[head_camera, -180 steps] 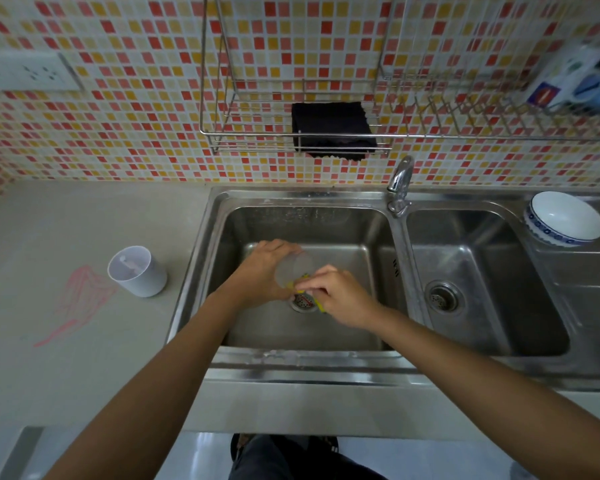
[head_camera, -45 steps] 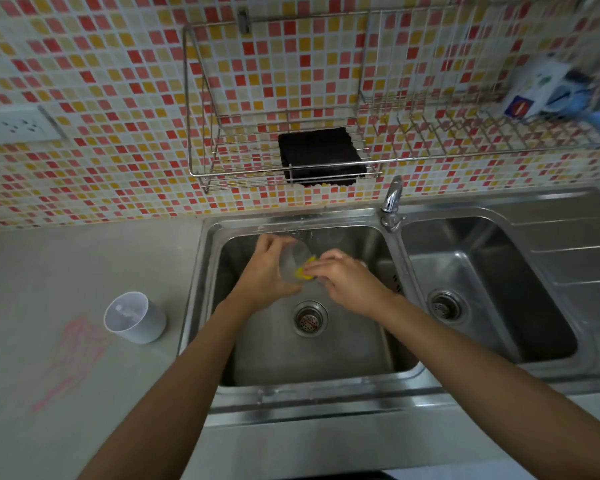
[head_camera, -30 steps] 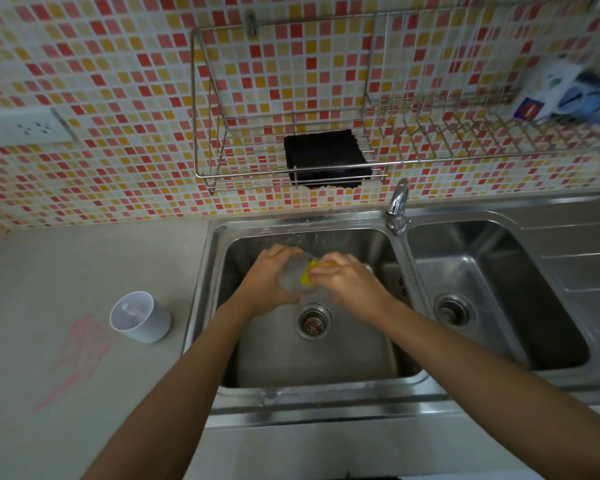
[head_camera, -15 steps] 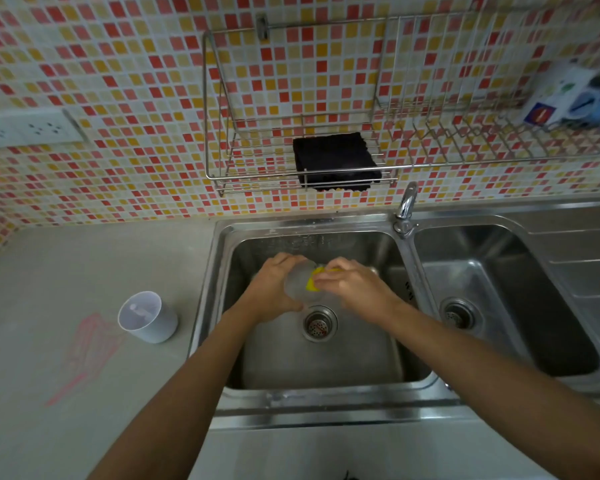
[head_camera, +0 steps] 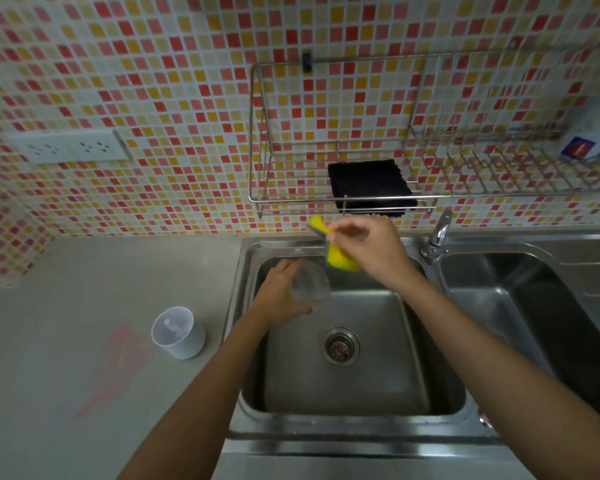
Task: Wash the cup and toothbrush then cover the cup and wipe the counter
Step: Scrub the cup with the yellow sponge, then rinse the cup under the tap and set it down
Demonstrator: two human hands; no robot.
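Both arms [head_camera: 201,393] stretched forward, left grip [head_camera: 281,296] low, curled (holding), right grip [head_camera: 371,247] higher, pinching

A red-and-yellow mosaic wall [head_camera: 153,81] carries a white socket strip [head_camera: 70,147] and wire rack [head_camera: 291,199] above a steel sink [head_camera: 361,434].

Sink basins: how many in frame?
2. The left basin sits left of the faucet, below the wire rack; the right basin sits right of the faucet, cut off at the frame edge.

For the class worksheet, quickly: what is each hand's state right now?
Left hand: grips the clear cup.
Right hand: grips a blurred yellow object.
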